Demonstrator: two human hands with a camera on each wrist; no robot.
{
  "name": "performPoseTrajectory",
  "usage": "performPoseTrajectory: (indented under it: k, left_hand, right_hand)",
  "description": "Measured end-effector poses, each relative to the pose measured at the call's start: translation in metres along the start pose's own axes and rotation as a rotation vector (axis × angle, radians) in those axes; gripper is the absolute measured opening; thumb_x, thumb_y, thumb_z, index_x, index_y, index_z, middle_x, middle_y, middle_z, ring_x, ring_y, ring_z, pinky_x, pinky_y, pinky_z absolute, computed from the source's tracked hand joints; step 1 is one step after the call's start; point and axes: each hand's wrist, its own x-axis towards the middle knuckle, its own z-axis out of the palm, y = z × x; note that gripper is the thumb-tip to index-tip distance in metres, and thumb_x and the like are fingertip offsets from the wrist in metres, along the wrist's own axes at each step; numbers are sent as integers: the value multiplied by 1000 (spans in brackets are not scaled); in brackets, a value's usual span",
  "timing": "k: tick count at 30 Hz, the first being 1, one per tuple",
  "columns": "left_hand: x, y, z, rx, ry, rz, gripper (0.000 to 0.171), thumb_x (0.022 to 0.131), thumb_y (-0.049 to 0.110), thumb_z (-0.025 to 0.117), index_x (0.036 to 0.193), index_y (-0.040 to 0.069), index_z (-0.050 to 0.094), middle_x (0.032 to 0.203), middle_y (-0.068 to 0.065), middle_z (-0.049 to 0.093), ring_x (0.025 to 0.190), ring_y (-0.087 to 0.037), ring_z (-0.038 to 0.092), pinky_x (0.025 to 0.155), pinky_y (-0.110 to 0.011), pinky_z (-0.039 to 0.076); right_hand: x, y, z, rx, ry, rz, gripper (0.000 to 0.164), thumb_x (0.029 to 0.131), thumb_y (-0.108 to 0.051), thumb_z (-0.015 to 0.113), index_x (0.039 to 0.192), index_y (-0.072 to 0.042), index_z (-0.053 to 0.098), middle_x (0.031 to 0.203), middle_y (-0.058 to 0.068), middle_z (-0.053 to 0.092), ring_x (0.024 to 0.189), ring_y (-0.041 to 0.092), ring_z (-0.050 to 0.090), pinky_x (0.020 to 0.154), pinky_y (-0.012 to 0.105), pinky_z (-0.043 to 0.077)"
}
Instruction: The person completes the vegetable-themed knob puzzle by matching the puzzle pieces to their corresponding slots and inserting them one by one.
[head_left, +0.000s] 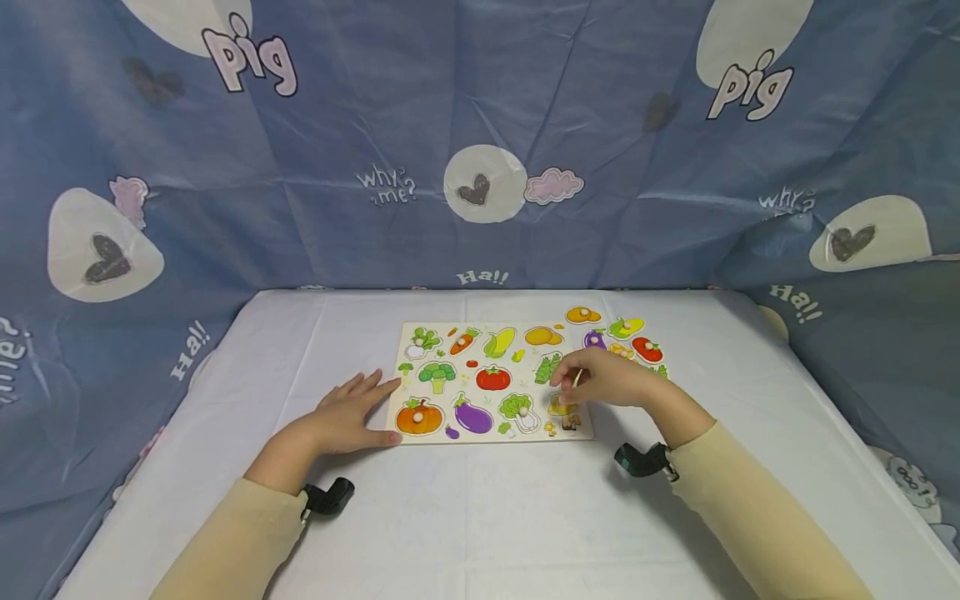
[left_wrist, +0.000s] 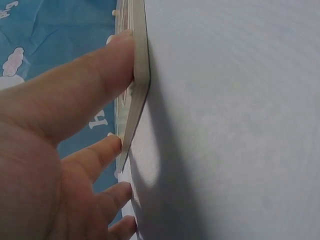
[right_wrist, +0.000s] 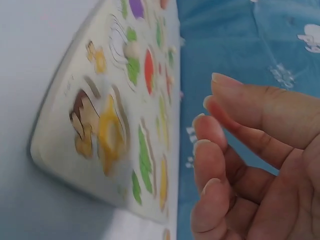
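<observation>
Head view: the spread left hand [head_left: 347, 418] only touches the vegetable puzzle board [head_left: 522, 377]; bumping by the loosely curled, empty right hand [head_left: 609, 378] could shift it.

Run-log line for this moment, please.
left hand: touching puzzle board, left edge; right hand: empty, near board's right edge; loose pieces: right of board

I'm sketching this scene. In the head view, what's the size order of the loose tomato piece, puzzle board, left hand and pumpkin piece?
1. Puzzle board
2. Left hand
3. Pumpkin piece
4. Loose tomato piece
</observation>
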Motion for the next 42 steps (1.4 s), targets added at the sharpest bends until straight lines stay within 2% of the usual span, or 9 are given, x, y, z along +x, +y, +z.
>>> performPoseTrajectory:
  k: [12,18,26,32,38,42]
  left_hand:
    - [-1,0,-1,4,-1,0,99,79,65,72,157,15,35,163,-23,21,148,-50,12,116,-68,9]
    - [-1,0,-2,3,-2,4,99,80,64,72,157,14,35,163,-24,21,148,-50,12,116,-69,10]
    - [-1,2,-2,0,-4,4,99,80,63,72,157,14,35,163,-24,20,148,-50,12,116,-69,9]
    - [1,2,-1,-6,-10,3,98,81,64,71,157,15,34,163,-23,19,149,-49,10,116,-68,8]
    - [-1,3,-2,1,-5,4,97,81,62,72,157,14,35,163,-24,21,148,-50,12,116,-69,10]
    - [-1,3,-2,1,-5,5,97,81,62,72,156,14,35,162,-24,21,148,-50,12,115,-70,10]
  right_hand:
    - [-32,30,-20,-34,92,68,20,90,-11,75,106,-1,68,90,5,62,82,22,57,72,29,52]
    - [-49,41,-33,-71,98,91,23,91,-14,75,109,-2,68,92,4,62,83,22,58,72,29,52]
    - [-66,58,-42,-45,53,136,22,93,-13,72,109,1,67,90,4,64,79,22,59,70,29,52]
    - [-80,75,-47,-22,72,148,21,90,-10,73,107,1,67,91,5,63,79,19,58,65,26,51]
    - [-91,87,-51,-3,90,152,23,90,-11,74,108,1,67,91,6,63,78,16,59,66,28,51]
    - [-96,95,-52,-3,101,183,22,90,-10,73,108,1,68,93,6,64,81,16,59,69,26,50]
